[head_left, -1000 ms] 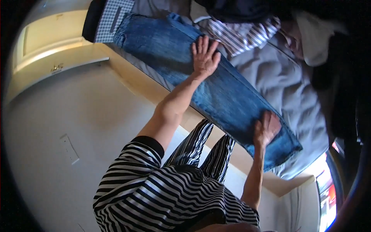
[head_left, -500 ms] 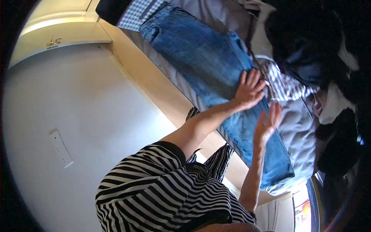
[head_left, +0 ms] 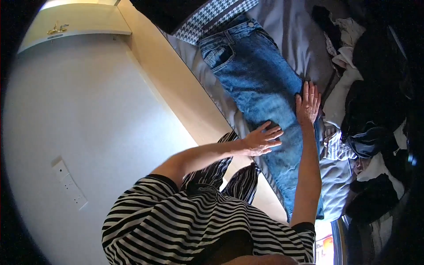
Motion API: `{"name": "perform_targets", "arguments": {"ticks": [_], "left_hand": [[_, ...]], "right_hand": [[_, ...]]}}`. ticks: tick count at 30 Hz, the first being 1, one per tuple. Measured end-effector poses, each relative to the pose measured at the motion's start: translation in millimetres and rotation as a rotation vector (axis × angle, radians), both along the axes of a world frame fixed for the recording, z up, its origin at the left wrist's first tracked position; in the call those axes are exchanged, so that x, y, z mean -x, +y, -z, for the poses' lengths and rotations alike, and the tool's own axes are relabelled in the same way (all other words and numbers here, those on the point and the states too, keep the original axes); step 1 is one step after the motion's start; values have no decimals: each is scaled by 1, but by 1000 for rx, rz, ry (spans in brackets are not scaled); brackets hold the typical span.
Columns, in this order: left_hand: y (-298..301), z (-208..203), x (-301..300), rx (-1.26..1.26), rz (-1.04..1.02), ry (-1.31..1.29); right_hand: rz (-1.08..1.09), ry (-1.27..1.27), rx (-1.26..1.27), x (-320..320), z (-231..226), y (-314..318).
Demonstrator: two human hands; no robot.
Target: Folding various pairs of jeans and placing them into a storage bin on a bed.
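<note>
A pair of blue jeans (head_left: 256, 75) lies flat and lengthwise on a grey bed sheet (head_left: 291, 17), waistband toward the top of the view. My left hand (head_left: 259, 140) rests palm down on the near edge of the jeans' leg, fingers spread. On the far edge of the same leg, my right hand (head_left: 308, 102) presses flat with its fingers pointing away from me. Neither hand grips the cloth.
A heap of dark, white and striped clothes (head_left: 366, 119) lies on the bed beyond the jeans. A black-and-white houndstooth cloth (head_left: 212, 17) sits above the waistband. The bed's pale wooden side rail (head_left: 176, 88) runs beside a white floor (head_left: 79, 115).
The view has swung, so the jeans now sit higher and more central. My left hand slid down the leg toward me; my right hand moved up to press the far edge.
</note>
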State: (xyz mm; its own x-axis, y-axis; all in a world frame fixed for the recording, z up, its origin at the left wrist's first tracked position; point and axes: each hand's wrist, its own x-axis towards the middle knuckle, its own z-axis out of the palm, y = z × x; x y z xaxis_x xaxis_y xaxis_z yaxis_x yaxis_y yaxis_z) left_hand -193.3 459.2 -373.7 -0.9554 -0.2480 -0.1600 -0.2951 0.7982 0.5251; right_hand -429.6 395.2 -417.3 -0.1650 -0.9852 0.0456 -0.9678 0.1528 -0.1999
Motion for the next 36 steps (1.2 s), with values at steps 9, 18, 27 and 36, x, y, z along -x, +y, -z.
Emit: {"name": "perform_targets", "arguments": {"ticks": [9, 18, 27, 36], "left_hand": [[-267, 2, -34, 595, -344, 102], [-257, -1, -3, 605, -273, -167], [-191, -7, 14, 687, -433, -18], [241, -19, 168, -93, 250, 186]], "right_hand": [[60, 70, -29, -4, -13, 2], [353, 34, -87, 19, -21, 198], [1049, 79, -134, 52, -48, 502], [1911, -800, 343, 89, -23, 746]]}}
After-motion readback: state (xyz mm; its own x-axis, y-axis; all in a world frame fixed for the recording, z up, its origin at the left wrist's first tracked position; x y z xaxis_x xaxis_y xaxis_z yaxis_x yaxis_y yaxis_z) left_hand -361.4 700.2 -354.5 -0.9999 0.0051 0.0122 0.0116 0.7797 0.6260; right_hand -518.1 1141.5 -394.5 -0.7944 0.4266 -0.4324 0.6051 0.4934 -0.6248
